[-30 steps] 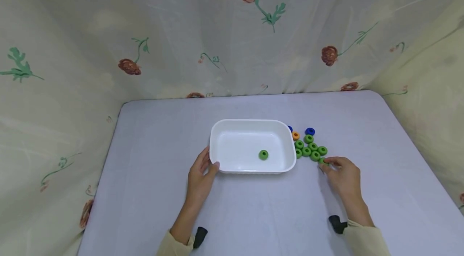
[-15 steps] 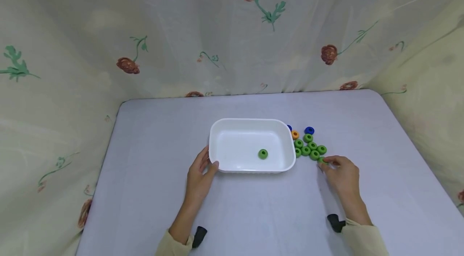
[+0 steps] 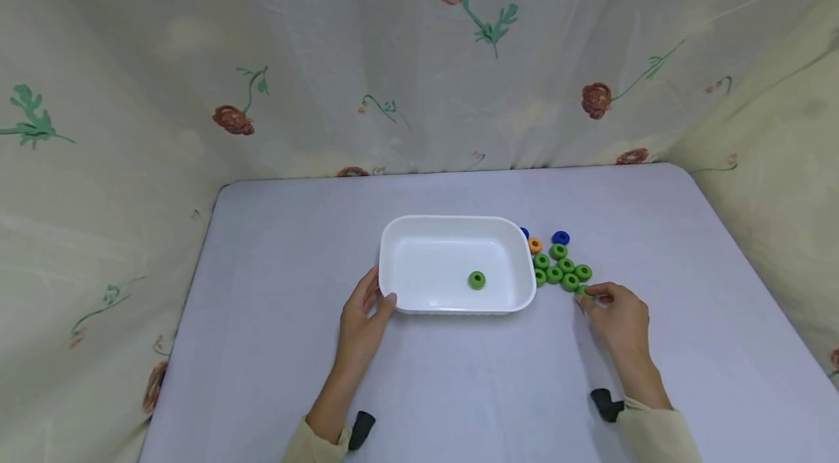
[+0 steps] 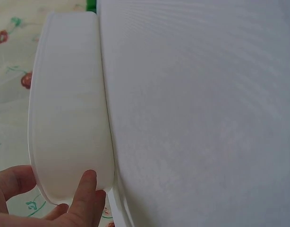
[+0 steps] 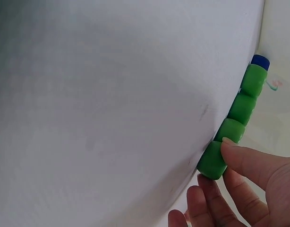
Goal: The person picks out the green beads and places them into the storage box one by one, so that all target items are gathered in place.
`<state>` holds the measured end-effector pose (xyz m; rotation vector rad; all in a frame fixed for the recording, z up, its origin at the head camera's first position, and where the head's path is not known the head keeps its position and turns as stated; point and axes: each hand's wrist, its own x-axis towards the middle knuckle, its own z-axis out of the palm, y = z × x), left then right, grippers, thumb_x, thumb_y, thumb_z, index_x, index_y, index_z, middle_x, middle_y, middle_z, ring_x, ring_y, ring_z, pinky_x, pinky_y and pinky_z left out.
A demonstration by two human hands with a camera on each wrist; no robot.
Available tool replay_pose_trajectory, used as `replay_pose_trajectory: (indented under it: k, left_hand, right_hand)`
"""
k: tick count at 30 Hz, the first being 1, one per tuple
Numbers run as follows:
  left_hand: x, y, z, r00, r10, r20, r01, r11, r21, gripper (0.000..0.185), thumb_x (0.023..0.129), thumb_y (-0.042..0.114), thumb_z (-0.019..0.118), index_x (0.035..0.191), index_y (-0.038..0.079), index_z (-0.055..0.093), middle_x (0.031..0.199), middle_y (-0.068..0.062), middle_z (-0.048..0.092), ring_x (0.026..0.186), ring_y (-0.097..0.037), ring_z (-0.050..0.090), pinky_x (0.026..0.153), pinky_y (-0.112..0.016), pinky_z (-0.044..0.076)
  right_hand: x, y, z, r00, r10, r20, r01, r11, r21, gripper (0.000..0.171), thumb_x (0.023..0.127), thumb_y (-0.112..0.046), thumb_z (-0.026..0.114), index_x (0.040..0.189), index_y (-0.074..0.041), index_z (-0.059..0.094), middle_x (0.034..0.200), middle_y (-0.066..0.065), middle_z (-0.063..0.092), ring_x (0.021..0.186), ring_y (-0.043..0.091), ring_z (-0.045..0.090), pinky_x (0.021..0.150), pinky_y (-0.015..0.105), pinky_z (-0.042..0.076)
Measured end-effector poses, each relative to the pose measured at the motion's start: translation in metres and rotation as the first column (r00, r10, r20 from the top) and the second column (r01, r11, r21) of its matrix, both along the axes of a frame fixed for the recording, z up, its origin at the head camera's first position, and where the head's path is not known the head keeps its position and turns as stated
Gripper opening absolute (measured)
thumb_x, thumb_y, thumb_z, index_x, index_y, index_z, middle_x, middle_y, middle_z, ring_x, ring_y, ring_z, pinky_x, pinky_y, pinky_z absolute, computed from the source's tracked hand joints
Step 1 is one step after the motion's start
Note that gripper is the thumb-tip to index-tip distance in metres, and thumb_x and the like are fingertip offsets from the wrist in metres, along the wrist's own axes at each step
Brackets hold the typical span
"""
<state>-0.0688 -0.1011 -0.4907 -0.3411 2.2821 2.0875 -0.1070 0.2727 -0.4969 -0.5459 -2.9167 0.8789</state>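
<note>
My left hand (image 3: 359, 321) grips the near left corner of a white rectangular tray (image 3: 426, 259), thumb over the rim and fingers along the outer side. A single green ring-shaped bead (image 3: 476, 280) lies inside the tray, right of its middle. To the right, my right hand (image 3: 619, 321) pinches another green bead (image 5: 212, 161) between thumb and fingers, at the near end of a cluster. In the right wrist view this bead sits against the table surface, in line with more green beads (image 5: 243, 108). The fingers partly cover it in the head view.
Several green beads (image 3: 566, 265) cluster beside the tray's right end, with an orange bead (image 3: 534, 245) and a blue bead (image 3: 560, 237) behind them. Another blue bead (image 3: 525, 232) is partly hidden by the tray rim. A floral curtain (image 3: 295, 113) surrounds the white table (image 3: 282, 252).
</note>
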Motion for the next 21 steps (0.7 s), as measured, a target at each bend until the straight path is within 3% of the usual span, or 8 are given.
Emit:
replay_pose_trajectory:
  k: [9,21]
  left_hand:
    - [0.0000,-0.0008,-0.0010,1.000,0.001,0.010,-0.002,1.000,0.030,0.059,0.099,0.016,0.062,0.154,0.013,0.039,0.158,-0.011,0.043,0.144,-0.030,0.044,0.114,-0.042,0.048]
    - [-0.0001,-0.0010,-0.0016,1.000,-0.006,0.003,0.006,1.000,0.026,0.059,0.099,0.017,0.061,0.154,0.014,0.039,0.158,-0.009,0.043,0.145,-0.029,0.044,0.114,-0.043,0.048]
  right_hand:
    - [0.0017,-0.0020,0.0006,1.000,-0.018,-0.001,0.018,1.000,-0.009,0.026,0.091,-0.016,0.071,0.108,0.003,0.071,0.109,0.027,0.068,0.102,0.039,0.061,0.078,0.046,0.050]
    - [0.0032,-0.0023,0.0020,0.999,-0.022,-0.030,0.022,1.000,-0.015,0.026,0.091,-0.017,0.071,0.108,0.002,0.071,0.107,0.026,0.069,0.099,0.037,0.062,0.072,0.035,0.046]
